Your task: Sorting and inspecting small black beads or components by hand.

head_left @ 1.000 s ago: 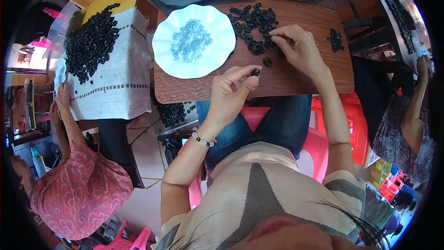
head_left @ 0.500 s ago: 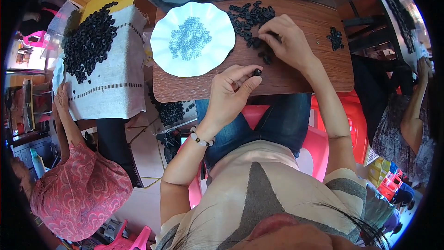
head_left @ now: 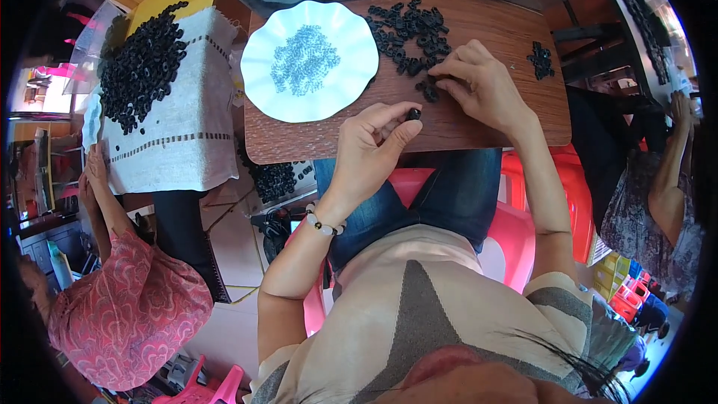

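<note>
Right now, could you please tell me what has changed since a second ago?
The right hand has drawn back nearer the left hand, now by the loose black pieces on the near side of the pile beside the scalloped white plate. The left hand still pinches a small black piece; the plate stays put.

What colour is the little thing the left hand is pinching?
Black. The small piece in the left hand shows in the head view.

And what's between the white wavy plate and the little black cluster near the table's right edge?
In the head view, going rightward: the larger scatter of black pieces, then the right hand, then brown wooden tabletop.
</note>
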`<state>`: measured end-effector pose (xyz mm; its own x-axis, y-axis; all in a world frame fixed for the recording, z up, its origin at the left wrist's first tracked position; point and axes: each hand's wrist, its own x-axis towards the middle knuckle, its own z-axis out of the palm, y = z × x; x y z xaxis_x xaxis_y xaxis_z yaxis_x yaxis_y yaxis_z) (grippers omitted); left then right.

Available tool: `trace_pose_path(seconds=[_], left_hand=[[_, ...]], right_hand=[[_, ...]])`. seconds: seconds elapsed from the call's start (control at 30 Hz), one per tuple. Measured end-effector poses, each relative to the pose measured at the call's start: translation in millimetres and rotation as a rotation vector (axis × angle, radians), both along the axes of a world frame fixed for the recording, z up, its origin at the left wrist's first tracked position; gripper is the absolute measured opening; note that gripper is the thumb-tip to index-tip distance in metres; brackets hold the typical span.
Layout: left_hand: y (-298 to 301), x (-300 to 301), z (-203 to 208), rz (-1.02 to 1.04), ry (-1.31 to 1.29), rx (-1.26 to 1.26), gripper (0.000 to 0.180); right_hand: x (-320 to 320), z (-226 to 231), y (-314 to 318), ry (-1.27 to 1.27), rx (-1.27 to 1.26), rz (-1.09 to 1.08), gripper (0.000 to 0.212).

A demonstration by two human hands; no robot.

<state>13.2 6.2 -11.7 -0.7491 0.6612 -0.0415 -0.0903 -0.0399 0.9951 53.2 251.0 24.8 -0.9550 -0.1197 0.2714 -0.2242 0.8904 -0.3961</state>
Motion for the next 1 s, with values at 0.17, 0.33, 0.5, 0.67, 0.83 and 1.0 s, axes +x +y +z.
trace_pose_path(seconds=[0.17, 0.33, 0.5, 0.67, 0.83, 1.0], left_hand=[[0.8, -0.1, -1.0, -0.003, -0.012, -0.021, 0.031], [1.1, 1.0, -4.9, 0.011, -0.063, 0.022, 0.032], [3.7, 2.1, -2.3, 0.121, -0.022, 0.122, 0.025], [2.2, -1.5, 2.8, 0.194, 0.182, 0.094, 0.027], [2.8, -0.2, 7.5, 0.205, 0.374, 0.058, 0.028], [3.0, 0.5, 7.2, 0.228, 0.434, 0.049, 0.029]], right_hand=[[-2.6, -12.0, -2.0, 0.025, 0.031, -0.008, 0.020], [-5.2, -19.7, -5.5, 0.075, 0.034, -0.047, 0.020], [0.5, -20.7, -12.7, -0.024, -0.592, -0.257, 0.016], [18.3, 11.6, -32.5, -0.214, -1.058, -0.132, 0.015], [28.9, 18.1, -51.4, -0.267, -1.086, -0.011, 0.016], [30.4, 13.7, -63.4, -0.260, -1.099, -0.063, 0.015]])
